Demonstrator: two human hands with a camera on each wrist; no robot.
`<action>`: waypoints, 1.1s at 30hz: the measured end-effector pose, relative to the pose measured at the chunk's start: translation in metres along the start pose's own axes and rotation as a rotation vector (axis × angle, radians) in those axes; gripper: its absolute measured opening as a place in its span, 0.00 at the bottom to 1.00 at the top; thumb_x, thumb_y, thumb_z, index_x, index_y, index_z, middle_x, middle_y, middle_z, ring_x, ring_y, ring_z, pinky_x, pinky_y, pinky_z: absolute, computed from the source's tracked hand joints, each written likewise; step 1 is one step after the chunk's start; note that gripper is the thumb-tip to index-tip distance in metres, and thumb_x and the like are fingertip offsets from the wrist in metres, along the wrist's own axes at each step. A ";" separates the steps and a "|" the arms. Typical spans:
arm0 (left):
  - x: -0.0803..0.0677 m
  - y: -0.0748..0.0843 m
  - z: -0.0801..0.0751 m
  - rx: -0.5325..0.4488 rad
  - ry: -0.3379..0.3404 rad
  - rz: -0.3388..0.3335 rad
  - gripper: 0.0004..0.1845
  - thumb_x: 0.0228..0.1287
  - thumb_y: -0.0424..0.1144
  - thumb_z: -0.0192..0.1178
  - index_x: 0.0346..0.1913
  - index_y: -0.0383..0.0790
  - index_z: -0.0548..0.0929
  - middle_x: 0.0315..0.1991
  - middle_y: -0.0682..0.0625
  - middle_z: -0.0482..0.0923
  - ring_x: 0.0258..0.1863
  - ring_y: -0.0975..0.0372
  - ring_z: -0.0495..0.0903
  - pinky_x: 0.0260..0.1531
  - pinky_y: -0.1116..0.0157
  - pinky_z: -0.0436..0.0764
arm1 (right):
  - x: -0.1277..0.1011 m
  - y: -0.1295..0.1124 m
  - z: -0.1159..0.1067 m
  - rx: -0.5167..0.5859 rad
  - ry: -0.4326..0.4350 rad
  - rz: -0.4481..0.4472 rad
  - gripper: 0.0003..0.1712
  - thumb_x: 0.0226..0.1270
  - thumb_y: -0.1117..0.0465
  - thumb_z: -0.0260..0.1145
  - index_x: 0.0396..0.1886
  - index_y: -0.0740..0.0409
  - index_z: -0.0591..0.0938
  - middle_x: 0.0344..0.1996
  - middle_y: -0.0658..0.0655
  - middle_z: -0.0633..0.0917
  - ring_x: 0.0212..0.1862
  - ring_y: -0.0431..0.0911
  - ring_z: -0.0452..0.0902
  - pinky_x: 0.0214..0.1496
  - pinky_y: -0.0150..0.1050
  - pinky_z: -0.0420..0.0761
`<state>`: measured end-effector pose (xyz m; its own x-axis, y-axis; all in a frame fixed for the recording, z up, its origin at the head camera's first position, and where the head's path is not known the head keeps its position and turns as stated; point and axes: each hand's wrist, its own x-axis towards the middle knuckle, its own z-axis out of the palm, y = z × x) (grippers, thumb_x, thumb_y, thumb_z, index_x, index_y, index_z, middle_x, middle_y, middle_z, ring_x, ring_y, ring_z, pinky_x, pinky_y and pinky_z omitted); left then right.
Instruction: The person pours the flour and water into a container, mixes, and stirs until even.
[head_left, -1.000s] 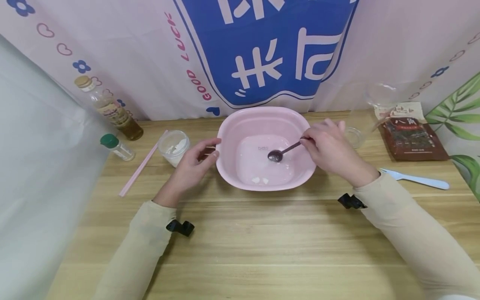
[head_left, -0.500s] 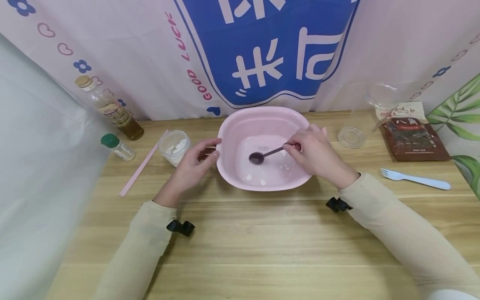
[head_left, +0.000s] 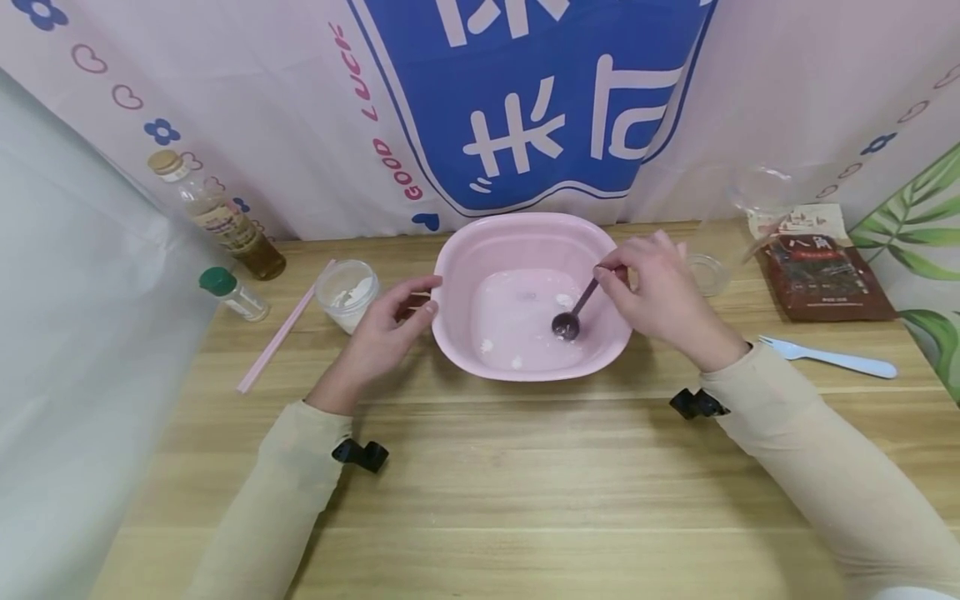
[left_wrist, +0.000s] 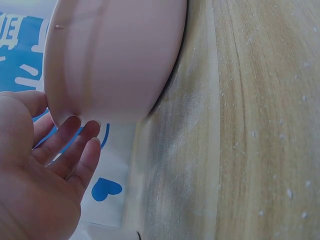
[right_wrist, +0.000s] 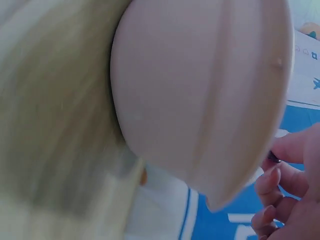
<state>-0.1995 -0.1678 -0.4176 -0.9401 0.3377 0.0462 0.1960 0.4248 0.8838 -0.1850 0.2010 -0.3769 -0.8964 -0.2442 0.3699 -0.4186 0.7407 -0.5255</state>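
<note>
A pink plastic basin (head_left: 531, 371) stands on the wooden table with clear liquid and small white clumps in it. At its left rim my left hand (head_left: 386, 329) holds the edge, with thumb and fingertips against the lip in the left wrist view. Over the right rim, my right hand (head_left: 660, 296) pinches the handle of a small dark measuring spoon (head_left: 566, 326). The spoon's bowl is low inside the basin, near the right side. In the right wrist view the basin wall (right_wrist: 185, 90) hides most of the spoon. A jar of white powder (head_left: 348, 300) sits beside my left hand.
An oil bottle (head_left: 232, 233), a green-capped shaker (head_left: 234, 293) and pink chopsticks (head_left: 285, 329) are at the left. Rightward lie a clear plastic container (head_left: 708, 273), a brown spice packet (head_left: 821, 271) and a blue fork (head_left: 840, 358). A printed curtain (head_left: 285, 108) hangs behind.
The spoon in my right hand moved left across the basin, then back to the right, its handle now steeper. White clumps shifted in the liquid. My left hand stayed at the rim.
</note>
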 end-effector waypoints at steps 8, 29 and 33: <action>0.000 0.000 0.000 0.000 0.001 -0.005 0.24 0.83 0.38 0.58 0.76 0.37 0.75 0.73 0.40 0.77 0.67 0.48 0.81 0.60 0.63 0.82 | -0.001 -0.005 0.021 0.185 -0.009 0.023 0.05 0.72 0.65 0.74 0.41 0.61 0.94 0.38 0.60 0.92 0.47 0.53 0.71 0.61 0.57 0.59; 0.000 0.002 0.000 0.012 -0.003 -0.015 0.24 0.84 0.39 0.57 0.76 0.37 0.75 0.74 0.41 0.76 0.67 0.48 0.81 0.59 0.65 0.82 | -0.007 0.005 0.003 -0.027 -0.123 0.032 0.06 0.73 0.62 0.73 0.38 0.60 0.91 0.30 0.57 0.85 0.43 0.54 0.64 0.51 0.51 0.55; 0.001 0.001 0.000 0.013 -0.003 -0.018 0.24 0.84 0.39 0.57 0.76 0.38 0.75 0.74 0.41 0.76 0.67 0.48 0.81 0.58 0.66 0.82 | -0.006 -0.003 0.009 -0.036 -0.168 0.014 0.08 0.73 0.58 0.74 0.37 0.57 0.92 0.35 0.57 0.89 0.45 0.54 0.66 0.54 0.55 0.56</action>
<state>-0.1997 -0.1669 -0.4164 -0.9426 0.3327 0.0286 0.1824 0.4415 0.8785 -0.1799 0.1946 -0.3844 -0.9152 -0.3326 0.2274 -0.4029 0.7661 -0.5009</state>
